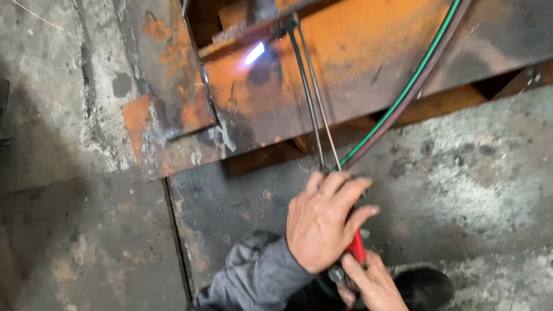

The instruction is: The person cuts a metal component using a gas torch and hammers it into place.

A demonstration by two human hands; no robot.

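Concrete floor (489, 167) fills most of the view, grey and stained. Rusty steel plate (357, 63) lies across 12 o'clock, orange with black scorch marks, propped on what look like timber blocks along its lower edge.

Step in hand, as I read it: torch cutting or heating the plate near its top-left edge. Flame is lit and on the steel. Next move, my guess: creep the tip steadily along the line and hold standoff constant. That needs both hands steady on the handle and the hoses kept off the hot metal.

Hoses (403, 95), one green, one dark, run from 1 o'clock down to my hands, lying across the plate.

Torch (314, 103): long thin twin tubes running from my hands at 6 o'clock up to the head at 12 o'clock. Dark metal, straight, the head sitting right at the plate edge.

Left hand (322, 222): grip closed over the torch body where the tubes meet the handle, grey sleeve behind it. Right hand (374, 282): low at 5 o'clock, grip closed around the rear end by the red valve (358, 246); fingers partly hidden under the left hand.

Flame (254, 53): short, blue-white, pointing down-left at 11 o'clock, touching the plate. Scorch ring around it. No visible kerf yet from this angle, too blurred to be sure.
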